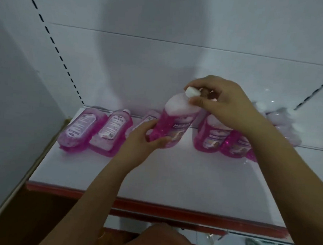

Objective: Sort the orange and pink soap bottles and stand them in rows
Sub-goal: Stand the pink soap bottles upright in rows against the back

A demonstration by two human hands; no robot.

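while both hands grip it above the white shelf (154,170), the tilted pink bottle (172,123) shows foam under its white cap (192,91): left hand (146,138) at base, right hand (227,105) pinching cap.

No legible text anywhere. Held pink bottle (173,121) has a front label with a few large white characters, too blurred to read. Two far-left pink bottles (81,128) (110,131) show white back labels: fine print and a small square code, unreadable. Right-side bottle labels (213,136) likewise blurred.
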